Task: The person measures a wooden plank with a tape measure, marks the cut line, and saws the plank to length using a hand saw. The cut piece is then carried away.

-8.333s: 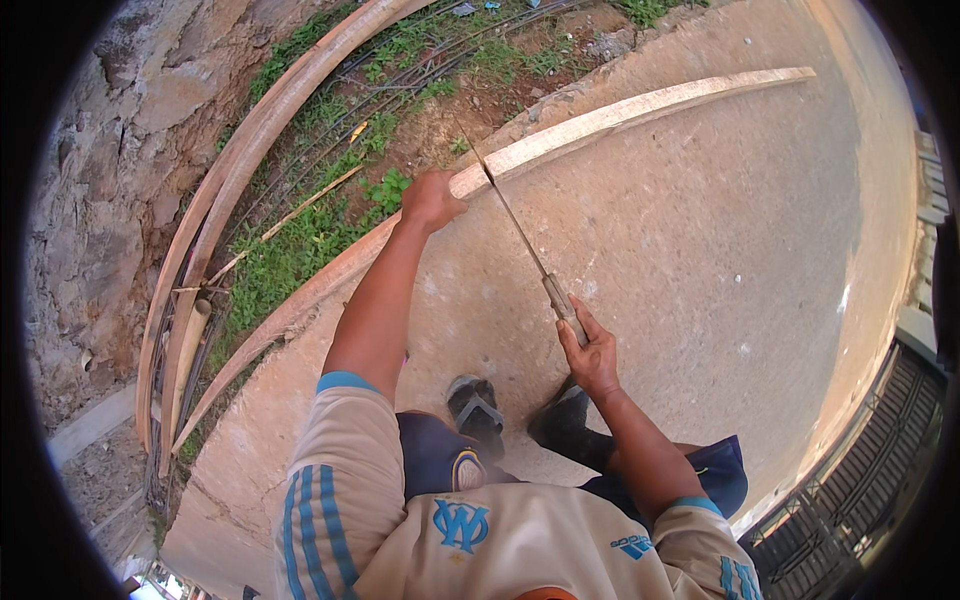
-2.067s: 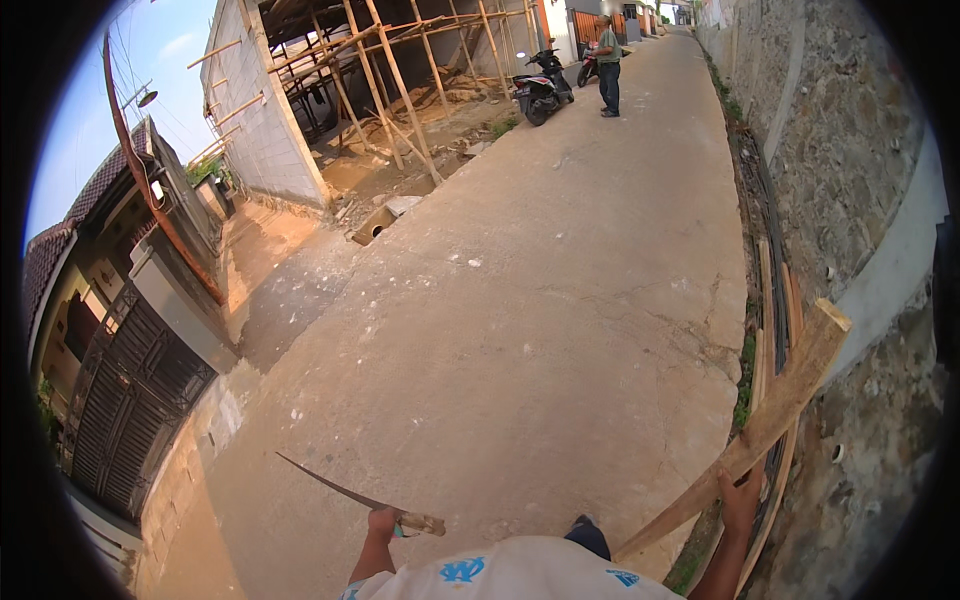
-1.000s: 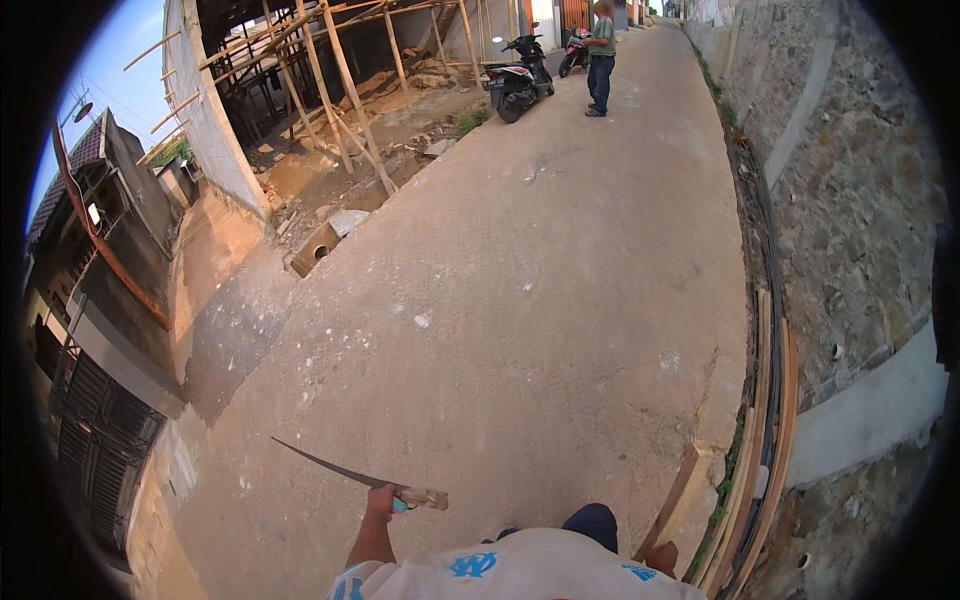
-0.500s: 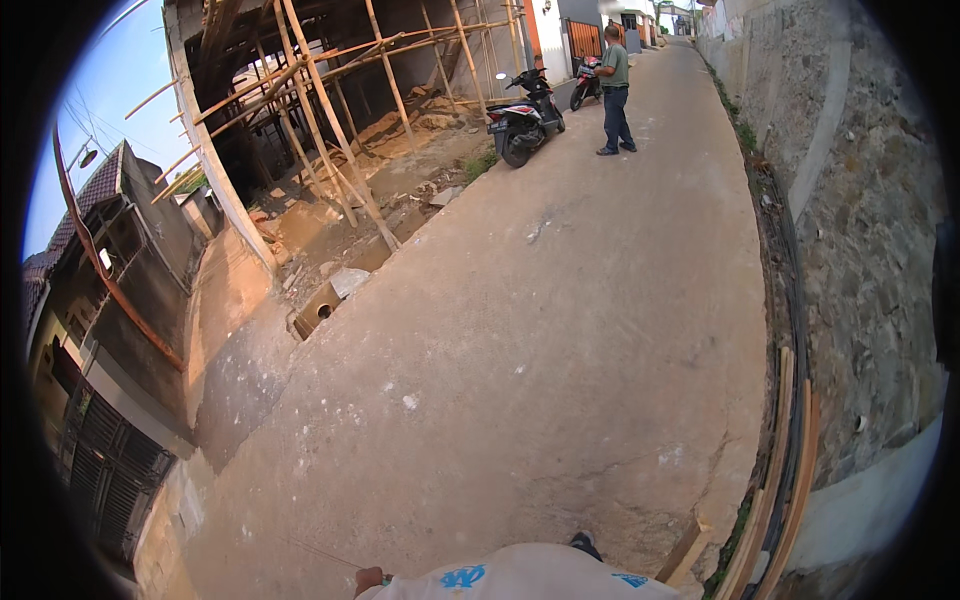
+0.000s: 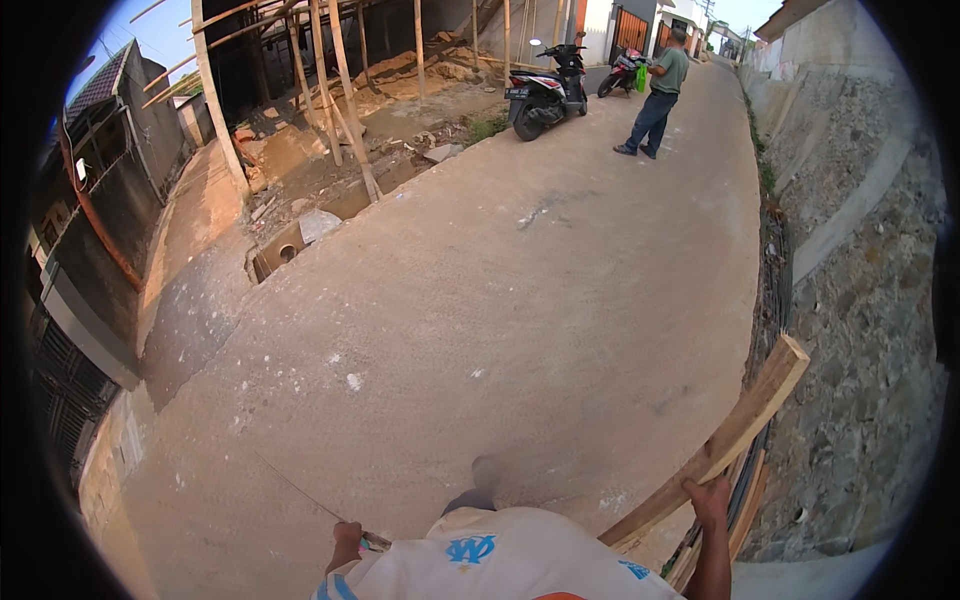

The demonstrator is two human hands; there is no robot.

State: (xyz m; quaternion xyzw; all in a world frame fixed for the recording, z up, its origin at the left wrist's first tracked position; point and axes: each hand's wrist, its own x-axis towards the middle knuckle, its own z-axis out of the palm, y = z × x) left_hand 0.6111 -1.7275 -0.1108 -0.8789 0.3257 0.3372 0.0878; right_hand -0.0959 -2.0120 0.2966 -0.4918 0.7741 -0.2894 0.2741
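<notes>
My left hand (image 5: 347,540) is low at the left of my shirt, closed on a long thin tool (image 5: 300,492). From the fist it reaches forward and left as a narrow reddish-brown line; I cannot make out its kind. To the right, my right hand (image 5: 708,500) grips a wooden beam (image 5: 745,425) from its outer side. This beam slants, its cut far end raised above the roadside, and its near end is hidden behind my shirt.
More long timbers (image 5: 748,505) lie along the right edge beside a stone retaining wall (image 5: 870,290). Ahead on the sloping concrete road (image 5: 480,300) stand a person (image 5: 662,95) and a parked scooter (image 5: 548,95). Bamboo poles (image 5: 345,95) prop a building at left, near an open drain (image 5: 275,250).
My right hand has come into view with the beam, whose far end is now lifted. My left hand has moved slightly up and left. A foot has swung forward. The view has shifted.
</notes>
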